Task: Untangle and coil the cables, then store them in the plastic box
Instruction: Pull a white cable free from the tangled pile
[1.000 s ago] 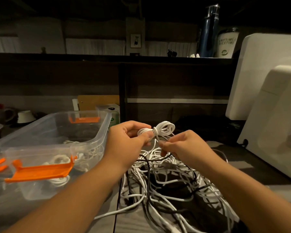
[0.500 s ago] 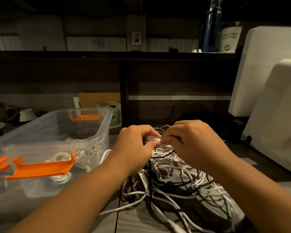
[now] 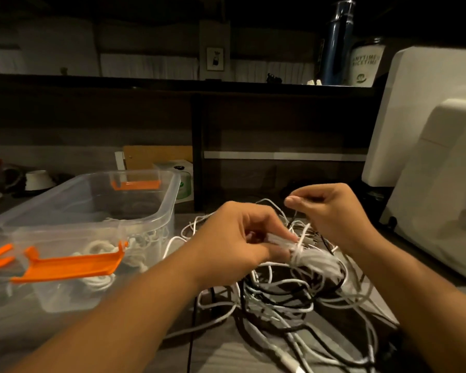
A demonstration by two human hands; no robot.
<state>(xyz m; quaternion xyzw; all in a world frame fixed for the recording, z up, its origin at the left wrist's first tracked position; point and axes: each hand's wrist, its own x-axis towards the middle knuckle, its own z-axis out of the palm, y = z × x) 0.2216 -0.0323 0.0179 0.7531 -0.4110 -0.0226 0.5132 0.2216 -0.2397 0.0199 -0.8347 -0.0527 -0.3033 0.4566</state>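
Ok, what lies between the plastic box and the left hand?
Head view: loose white cable loops lie on the table between the plastic box and the left hand, which grips a coiled cable.

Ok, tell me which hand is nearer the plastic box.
Left. The left hand grips the coiled white cable just right of the plastic box. The right hand pinches a white strand farther right, beyond the left hand.
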